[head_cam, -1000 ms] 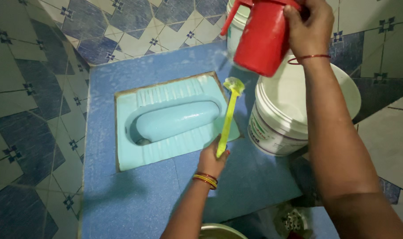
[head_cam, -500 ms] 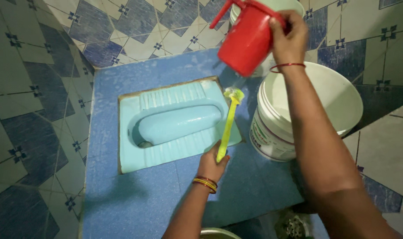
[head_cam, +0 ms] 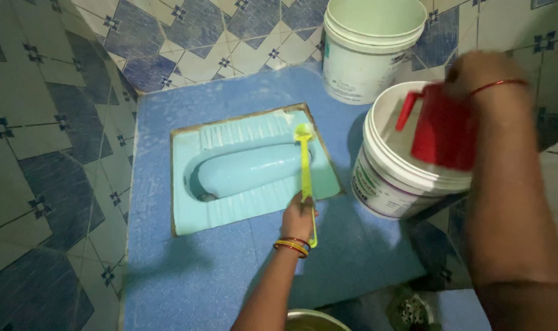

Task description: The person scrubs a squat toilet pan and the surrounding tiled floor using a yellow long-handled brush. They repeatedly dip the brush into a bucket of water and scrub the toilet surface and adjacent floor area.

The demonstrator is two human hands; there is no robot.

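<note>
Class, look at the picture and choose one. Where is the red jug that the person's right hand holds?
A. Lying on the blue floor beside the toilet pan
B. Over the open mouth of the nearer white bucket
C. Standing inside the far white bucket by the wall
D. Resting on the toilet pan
B: the right hand holds the red jug over the open mouth of the nearer white bucket.

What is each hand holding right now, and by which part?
Left hand grips the yellow brush low on its handle; right hand holds the red mug, grip spot blurred.
</note>
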